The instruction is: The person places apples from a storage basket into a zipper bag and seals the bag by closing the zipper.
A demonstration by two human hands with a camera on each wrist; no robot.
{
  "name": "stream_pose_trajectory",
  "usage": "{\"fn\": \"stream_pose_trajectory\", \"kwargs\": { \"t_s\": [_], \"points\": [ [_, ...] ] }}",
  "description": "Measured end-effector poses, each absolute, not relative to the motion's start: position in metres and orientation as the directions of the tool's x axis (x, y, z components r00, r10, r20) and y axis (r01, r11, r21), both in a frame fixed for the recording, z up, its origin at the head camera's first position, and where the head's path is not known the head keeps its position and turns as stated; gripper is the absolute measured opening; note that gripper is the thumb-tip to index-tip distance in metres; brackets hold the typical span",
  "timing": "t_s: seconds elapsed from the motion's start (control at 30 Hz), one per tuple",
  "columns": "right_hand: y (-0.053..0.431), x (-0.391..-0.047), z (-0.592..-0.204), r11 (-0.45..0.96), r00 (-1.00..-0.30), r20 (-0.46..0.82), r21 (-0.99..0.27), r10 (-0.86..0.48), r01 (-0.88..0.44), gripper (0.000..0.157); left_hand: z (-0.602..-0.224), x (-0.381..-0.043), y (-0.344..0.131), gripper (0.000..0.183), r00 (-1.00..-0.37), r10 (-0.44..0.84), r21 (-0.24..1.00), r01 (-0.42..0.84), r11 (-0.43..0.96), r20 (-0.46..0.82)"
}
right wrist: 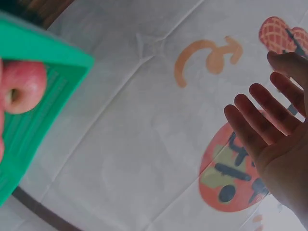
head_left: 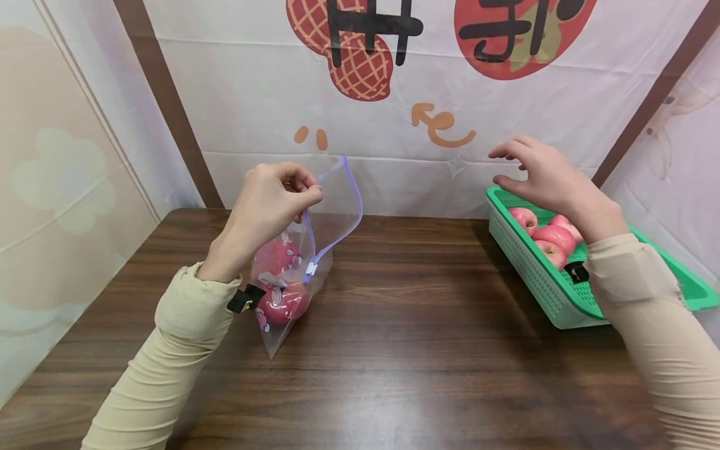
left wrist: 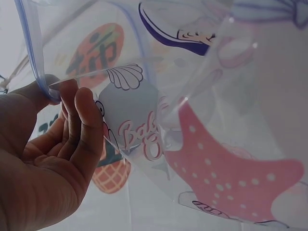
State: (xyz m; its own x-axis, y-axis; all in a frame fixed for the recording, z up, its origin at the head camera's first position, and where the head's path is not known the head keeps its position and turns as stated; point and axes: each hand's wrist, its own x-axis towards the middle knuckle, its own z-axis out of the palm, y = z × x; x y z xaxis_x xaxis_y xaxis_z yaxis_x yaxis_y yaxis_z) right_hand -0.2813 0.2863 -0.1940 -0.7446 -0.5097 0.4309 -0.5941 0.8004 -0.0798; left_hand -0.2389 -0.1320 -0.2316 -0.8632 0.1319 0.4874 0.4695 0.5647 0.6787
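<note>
My left hand (head_left: 270, 197) pinches the top edge of a clear zip bag (head_left: 323, 256) between thumb and fingers. The bag hangs with its purple-edged mouth spread apart, and a white slider (head_left: 311, 269) sits on the zip. Low in the bag lies a red apple (head_left: 284, 303), seen through printed plastic. In the left wrist view, the thumb and fingertips hold the purple rim beside a pink starfish print. My right hand (head_left: 548, 172) is raised over the far end of a green basket (head_left: 523, 265), fingers loosely bent and holding nothing. Several pink apples (head_left: 554, 237) lie in the basket.
Both stand on a brown wood-grain table (head_left: 394, 350), the bag at left and the basket at right. A white printed curtain (head_left: 253, 94) rises right behind the table's back edge. A black strap mount (head_left: 245, 299) sits at the left wrist, near the bag.
</note>
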Motion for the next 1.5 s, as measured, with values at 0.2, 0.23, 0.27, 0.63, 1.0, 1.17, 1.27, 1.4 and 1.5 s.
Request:
{"fn": "stream_pose_trajectory", "kwargs": {
  "t_s": [0.2, 0.23, 0.27, 0.63, 1.0, 1.17, 1.27, 1.4, 1.5],
  "points": [
    [0.308, -0.289, -0.201, 0.843, -0.802, 0.374, -0.090, -0.465, -0.531, 0.039, -0.233, -0.239, -0.134, 0.008, -0.856, 0.135, 0.665, 0.477, 0.575, 0.499],
    [0.312, -0.291, -0.202, 0.849, -0.813, 0.362, -0.096, -0.456, -0.519, 0.039, -0.233, -0.239, -0.134, 0.008, -0.856, 0.136, 0.664, 0.478, 0.575, 0.498],
    [0.316, -0.293, -0.204, 0.857, -0.824, 0.349, -0.101, -0.445, -0.505, 0.040, -0.233, -0.239, -0.133, 0.008, -0.857, 0.136, 0.664, 0.477, 0.576, 0.498],
    [0.365, -0.310, -0.223, 0.912, -0.904, 0.243, -0.127, -0.352, -0.390, 0.041, -0.233, -0.242, -0.132, 0.008, -0.852, 0.138, 0.657, 0.483, 0.579, 0.504],
    [0.386, -0.317, -0.238, 0.926, -0.928, 0.164, -0.126, -0.334, -0.355, 0.043, -0.233, -0.240, -0.132, 0.008, -0.852, 0.143, 0.657, 0.485, 0.577, 0.503],
    [0.396, -0.320, -0.247, 0.931, -0.936, 0.133, -0.131, -0.325, -0.341, 0.043, -0.234, -0.240, -0.132, 0.008, -0.854, 0.143, 0.661, 0.484, 0.574, 0.501],
    [0.401, -0.321, -0.252, 0.938, -0.945, 0.118, -0.132, -0.306, -0.321, 0.044, -0.234, -0.240, -0.132, 0.008, -0.854, 0.141, 0.662, 0.483, 0.572, 0.501],
    [0.408, -0.321, -0.257, 0.948, -0.957, 0.085, -0.138, -0.277, -0.287, 0.046, -0.235, -0.240, -0.132, 0.008, -0.853, 0.141, 0.661, 0.485, 0.573, 0.503],
    [0.412, -0.323, -0.262, 0.949, -0.958, 0.077, -0.137, -0.276, -0.284, 0.045, -0.235, -0.240, -0.132, 0.008, -0.853, 0.143, 0.662, 0.486, 0.571, 0.502]
  ]
}}
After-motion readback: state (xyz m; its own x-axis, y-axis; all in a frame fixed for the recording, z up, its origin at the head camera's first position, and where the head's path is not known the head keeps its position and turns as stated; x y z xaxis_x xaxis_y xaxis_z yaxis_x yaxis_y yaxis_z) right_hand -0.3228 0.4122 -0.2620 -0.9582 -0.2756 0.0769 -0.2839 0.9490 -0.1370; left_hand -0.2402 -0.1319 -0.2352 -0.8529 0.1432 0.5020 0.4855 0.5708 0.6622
